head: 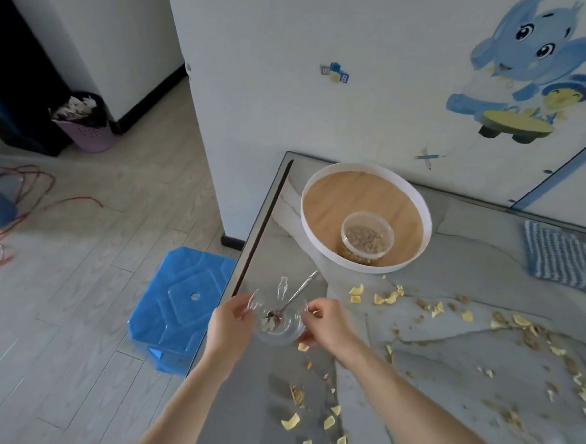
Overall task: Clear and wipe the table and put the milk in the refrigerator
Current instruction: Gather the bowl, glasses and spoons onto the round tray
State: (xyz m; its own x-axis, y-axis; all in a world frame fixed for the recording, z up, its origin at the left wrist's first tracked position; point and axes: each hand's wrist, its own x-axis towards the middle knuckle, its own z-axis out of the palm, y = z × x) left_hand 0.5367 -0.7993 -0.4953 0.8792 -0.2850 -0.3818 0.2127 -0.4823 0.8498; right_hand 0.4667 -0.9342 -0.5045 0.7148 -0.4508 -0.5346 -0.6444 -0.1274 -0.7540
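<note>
A clear glass bowl (278,324) with a metal spoon (297,294) in it sits near the left edge of the grey table (448,351). My left hand (230,324) grips the bowl's left rim. My right hand (326,321) grips its right rim. Food remains lie in the bowl's bottom. Yellow and brown crumbs (433,309) are scattered over the tabletop. A round white tray (367,216) with a wooden floor stands further back and holds a lidded plastic tub of cereal (367,238). No milk is in view.
A blue-and-white striped cloth (560,258) lies at the table's far right. A blue plastic stool (183,304) stands just left of the table. A purple waste bin (85,121) is across the floor at the back left. Red cord (28,202) lies on the floor.
</note>
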